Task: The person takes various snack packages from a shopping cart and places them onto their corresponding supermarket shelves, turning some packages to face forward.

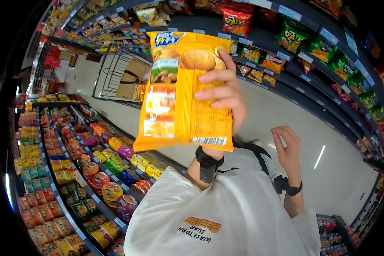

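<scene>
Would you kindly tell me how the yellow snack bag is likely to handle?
The yellow snack bag probably flexes, given its creased film. Glossy glare suggests it may be slippery. The left hand alone holds it up by one side, so it seems light.

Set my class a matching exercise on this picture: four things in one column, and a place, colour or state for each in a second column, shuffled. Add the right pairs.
Things
1. yellow bag
2. right hand
3. shopping cart
4. shirt

Place, colour or state
A. toward the upper left of the picture, partly hidden
B. white, with a small printed patch
C. holding nothing, right of centre in the picture
D. gripped by the left hand

Right pairs: 1-D, 2-C, 3-A, 4-B
</scene>
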`<state>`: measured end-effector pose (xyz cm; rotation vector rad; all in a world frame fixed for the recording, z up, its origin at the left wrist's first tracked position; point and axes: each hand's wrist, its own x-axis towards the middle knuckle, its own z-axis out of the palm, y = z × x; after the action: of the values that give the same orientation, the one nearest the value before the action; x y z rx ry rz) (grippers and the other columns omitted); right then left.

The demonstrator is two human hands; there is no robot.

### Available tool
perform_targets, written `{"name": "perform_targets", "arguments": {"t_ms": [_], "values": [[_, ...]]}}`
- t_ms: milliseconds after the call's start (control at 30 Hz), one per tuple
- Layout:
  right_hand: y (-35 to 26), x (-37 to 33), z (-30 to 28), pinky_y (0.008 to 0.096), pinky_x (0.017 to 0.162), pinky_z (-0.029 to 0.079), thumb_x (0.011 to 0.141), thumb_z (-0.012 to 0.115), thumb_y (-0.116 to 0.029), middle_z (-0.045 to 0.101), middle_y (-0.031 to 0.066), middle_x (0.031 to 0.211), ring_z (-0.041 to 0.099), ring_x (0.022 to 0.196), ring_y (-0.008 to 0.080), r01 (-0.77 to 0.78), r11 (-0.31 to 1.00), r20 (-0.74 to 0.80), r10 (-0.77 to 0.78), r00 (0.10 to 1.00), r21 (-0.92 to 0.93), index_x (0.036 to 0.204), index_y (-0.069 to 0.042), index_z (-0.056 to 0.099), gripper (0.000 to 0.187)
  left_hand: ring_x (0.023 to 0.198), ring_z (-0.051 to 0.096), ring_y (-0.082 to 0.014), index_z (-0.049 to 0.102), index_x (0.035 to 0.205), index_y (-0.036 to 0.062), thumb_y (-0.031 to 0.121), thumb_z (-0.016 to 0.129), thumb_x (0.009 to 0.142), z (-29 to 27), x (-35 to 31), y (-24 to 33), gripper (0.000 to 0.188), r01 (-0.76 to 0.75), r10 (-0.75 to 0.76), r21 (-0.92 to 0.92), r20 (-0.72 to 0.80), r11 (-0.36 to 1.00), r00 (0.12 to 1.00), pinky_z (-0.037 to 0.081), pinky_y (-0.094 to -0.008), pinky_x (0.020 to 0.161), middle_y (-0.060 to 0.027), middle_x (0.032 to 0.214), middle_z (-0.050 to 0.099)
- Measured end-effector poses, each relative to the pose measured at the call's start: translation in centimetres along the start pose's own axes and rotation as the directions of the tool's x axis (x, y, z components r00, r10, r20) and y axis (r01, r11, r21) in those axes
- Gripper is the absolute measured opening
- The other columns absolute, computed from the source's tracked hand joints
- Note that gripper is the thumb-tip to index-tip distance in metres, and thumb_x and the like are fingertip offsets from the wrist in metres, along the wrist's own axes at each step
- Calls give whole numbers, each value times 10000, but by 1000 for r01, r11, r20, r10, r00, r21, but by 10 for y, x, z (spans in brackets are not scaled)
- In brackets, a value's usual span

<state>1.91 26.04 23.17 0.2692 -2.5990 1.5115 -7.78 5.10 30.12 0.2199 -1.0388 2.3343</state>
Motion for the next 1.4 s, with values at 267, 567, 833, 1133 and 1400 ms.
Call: {"name": "perform_targets", "arguments": {"t_ms": [267, 567, 833, 1133, 1400], "values": [[42, -26, -68, 304, 732, 502, 878, 601, 24, 664, 120, 904, 639, 790, 233, -24, 995, -88, 32, 996, 94, 977, 4, 676, 126, 740, 700, -146, 410, 1442, 104, 326, 546, 980, -93, 11, -35, 530, 232, -284, 432, 60, 872, 957, 462, -273, 630, -34, 964, 671], [60, -30, -142, 309, 744, 518, 845, 608, -15, 679, 139, 926, 650, 796, 205, 64, 966, -220, -7, 975, 250, 1175, 16, 599, 331, 834, 655, -202, 394, 1433, 78, 461, 609, 920, -172, 18, -43, 676, 352, -129, 687, -355, 636, 926, 441, -304, 635, -92, 993, 600], [82, -28, -152, 348, 867, 505, 813, 744, -243, 591, 174, 1222, 621, 1029, 244, -37, 840, -237, 195, 952, 541, 1442, -28, 373, 761, 1123, 600, -228, 407, 1393, 26, 390, 742, 850, -182, 28, -35, 734, 432, 278, 873, -483, 227, 830, 504, -347, 902, -130, 1268, 571], [103, 38, -99, 370, 1043, 441, 888, 707, -297, 482, 122, 1408, 517, 1258, 237, -230, 223, 129, 395, 910, 947, 1506, -63, 254, 801, 1131, 619, -265, 302, 1480, -7, 168, 875, 657, -121, 79, -62, 1018, 443, 315, 556, -314, -704, 895, 511, -333, 889, -180, 1328, 558], [32, 124, -77, 366, 704, 532, 890, 531, -645, 567, 144, 1203, 601, 852, 273, -10, -285, 133, 415, 900, 959, 1483, -76, 312, 851, 1033, 640, -222, 543, 1320, 23, 100, 769, 765, -52, 111, -18, 604, 297, -6, 800, -351, -521, 936, 503, -315, 835, -121, 1281, 583]]}}
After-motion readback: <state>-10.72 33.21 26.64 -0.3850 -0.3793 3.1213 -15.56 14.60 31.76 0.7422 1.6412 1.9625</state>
